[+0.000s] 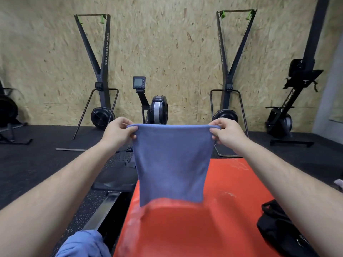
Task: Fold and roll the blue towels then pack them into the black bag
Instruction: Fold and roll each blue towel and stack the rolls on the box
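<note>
Both hands pinch the top corners of one blue towel (172, 164) and hold it stretched flat in the air: the left hand (118, 129) at its left corner, the right hand (227, 131) at its right. The towel hangs above the far left part of the red counter (232, 182). The black bag (278, 229) lies at the counter's right edge. A second, crumpled blue towel (81, 243) sits beyond the near left edge.
</note>
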